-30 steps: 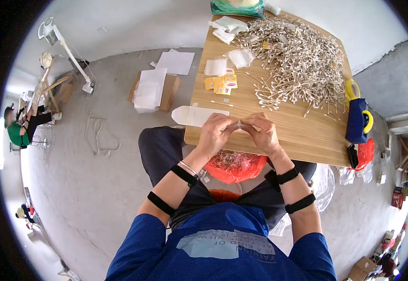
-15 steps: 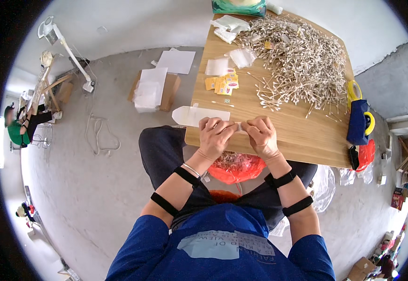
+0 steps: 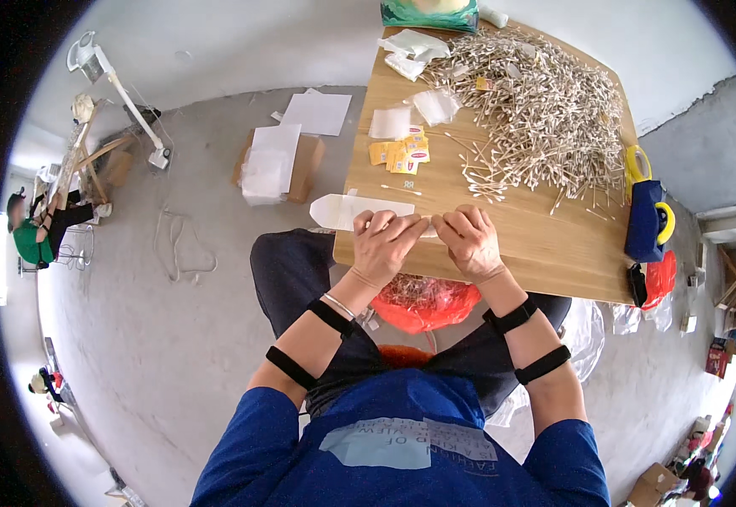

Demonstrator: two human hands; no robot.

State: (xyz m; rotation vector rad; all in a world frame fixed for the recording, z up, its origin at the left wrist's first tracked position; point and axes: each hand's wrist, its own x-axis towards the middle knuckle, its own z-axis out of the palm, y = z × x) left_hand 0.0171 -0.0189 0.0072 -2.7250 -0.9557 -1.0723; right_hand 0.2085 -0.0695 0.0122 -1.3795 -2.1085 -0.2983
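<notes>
At the near edge of the wooden table, my left hand (image 3: pixel 385 247) and my right hand (image 3: pixel 469 243) are side by side with fingers bent and pinched. Between their fingertips a small whitish thing (image 3: pixel 430 228) shows, mostly hidden by the fingers, so I cannot make out its kind. Next to my left hand lies a flat white strip with a pointed end (image 3: pixel 334 211). Beyond it are a single cotton swab (image 3: pixel 402 189), yellow printed cards (image 3: pixel 402 154) and clear plastic bags (image 3: pixel 391 122). A large heap of loose cotton swabs (image 3: pixel 545 118) covers the far right of the table.
A blue tape dispenser with yellow rolls (image 3: pixel 645 221) stands at the table's right edge. A red plastic bag (image 3: pixel 423 306) with swabs hangs below the near edge, between my knees. White sheets on cardboard (image 3: pixel 271 160) lie on the floor at left. Another person (image 3: pixel 34 228) sits far left.
Both hands have shifted slightly and the fingertips have come a little apart, with the right hand moved slightly away from my body. The things on the table stay in place.
</notes>
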